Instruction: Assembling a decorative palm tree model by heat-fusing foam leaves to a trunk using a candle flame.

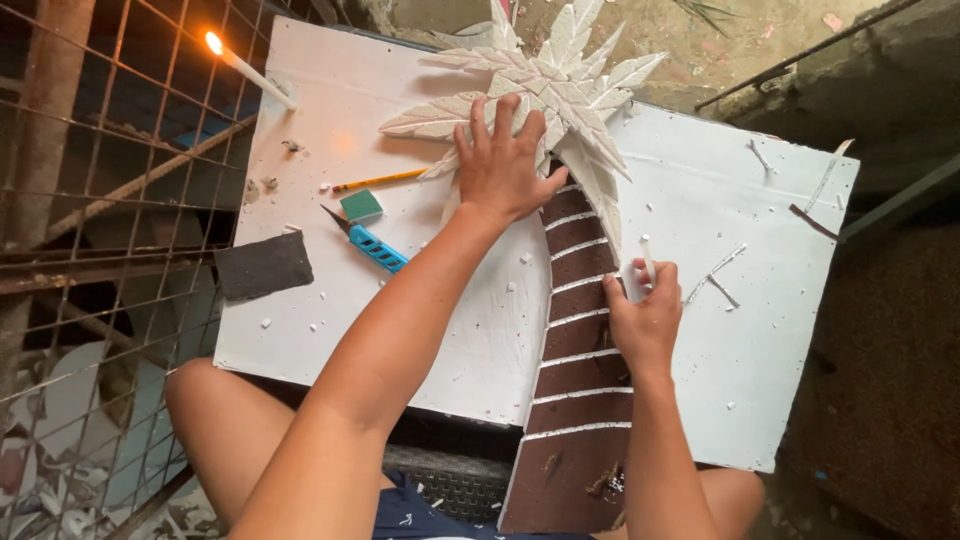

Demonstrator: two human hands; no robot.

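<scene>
Two hands work on a foam palm tree laid across a white board that serves as worktop over the person's knees. Head view: the left hand lies flat and spread, fingers splayed, pressing on the white fronds where they meet the top of the trunk; it grips nothing. The right hand is curled at the trunk's right edge, pinching a small white stick that points upward; what else it may hold cannot be told. The brown trunk, banded with white stripes, runs its long axis from the near edge of the board up and slightly right to the crown, so it lies between the two hands, the right hand at mid-trunk and the left farther away at the crown. Left of the tree lie a pencil, a green eraser, a blue knife, a dark sanding sheet and a lit candle.
</scene>
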